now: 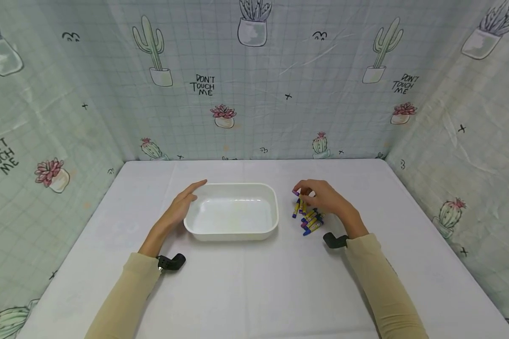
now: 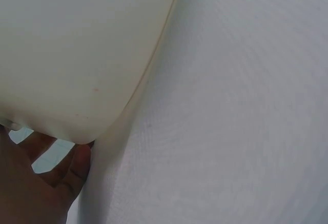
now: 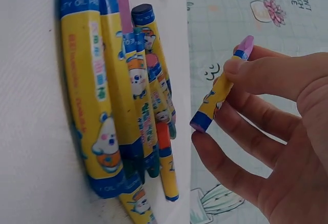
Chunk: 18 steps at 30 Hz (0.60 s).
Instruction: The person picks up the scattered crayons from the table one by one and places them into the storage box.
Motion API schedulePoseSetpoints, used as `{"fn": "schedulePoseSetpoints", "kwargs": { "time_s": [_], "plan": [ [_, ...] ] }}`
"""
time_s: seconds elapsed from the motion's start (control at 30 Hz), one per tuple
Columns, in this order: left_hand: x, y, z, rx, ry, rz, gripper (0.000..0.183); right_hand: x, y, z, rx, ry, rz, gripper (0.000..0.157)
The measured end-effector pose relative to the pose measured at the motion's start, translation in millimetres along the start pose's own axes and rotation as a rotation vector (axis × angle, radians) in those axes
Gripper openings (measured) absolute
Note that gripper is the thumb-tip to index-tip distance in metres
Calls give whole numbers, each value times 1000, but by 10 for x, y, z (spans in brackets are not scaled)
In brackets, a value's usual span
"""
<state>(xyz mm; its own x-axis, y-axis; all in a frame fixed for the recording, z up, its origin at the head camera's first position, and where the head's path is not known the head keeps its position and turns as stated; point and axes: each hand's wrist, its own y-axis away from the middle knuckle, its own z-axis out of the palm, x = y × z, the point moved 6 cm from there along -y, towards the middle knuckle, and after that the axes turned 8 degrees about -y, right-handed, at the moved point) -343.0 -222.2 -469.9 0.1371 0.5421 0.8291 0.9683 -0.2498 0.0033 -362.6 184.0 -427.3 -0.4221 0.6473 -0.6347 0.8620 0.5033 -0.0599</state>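
A white tray (image 1: 233, 216) sits on the white surface (image 1: 246, 292), its inside facing up. At the tray's left end, the left hand (image 1: 180, 207) holds it by the far corner, thumb at the rim and fingers against the edge. To the right of the tray, the right hand (image 1: 322, 197) pinches a purple crayon (image 3: 220, 88) between thumb and fingers; the right wrist view shows its yellow wrapper with blue bands, apart from the others. A loose pile of crayons (image 1: 313, 227) lies just beside the tray on its right, below that hand, mostly in yellow wrappers, with blue, purple, green and orange-red among their colours. Nearer the person than the tray are two beige sleeves (image 1: 383, 282), with a black device (image 1: 171, 262) at each wrist. Beyond the tray hangs a pale, grid-lined cloth (image 1: 280, 113) printed with potted cacti.
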Motion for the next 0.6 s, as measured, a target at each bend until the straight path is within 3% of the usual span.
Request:
{"fn": "schedulePoseSetpoints", "kwargs": {
  "time_s": [0.27, 0.6],
  "plan": [
    [13, -9, 1, 8, -6, 15, 58, -153, -39, -107, -30, -19, 1, 31],
    [7, -10, 12, 9, 16, 27, 56, -472, -226, -208, -79, 83, -67, 28]
  ]
}}
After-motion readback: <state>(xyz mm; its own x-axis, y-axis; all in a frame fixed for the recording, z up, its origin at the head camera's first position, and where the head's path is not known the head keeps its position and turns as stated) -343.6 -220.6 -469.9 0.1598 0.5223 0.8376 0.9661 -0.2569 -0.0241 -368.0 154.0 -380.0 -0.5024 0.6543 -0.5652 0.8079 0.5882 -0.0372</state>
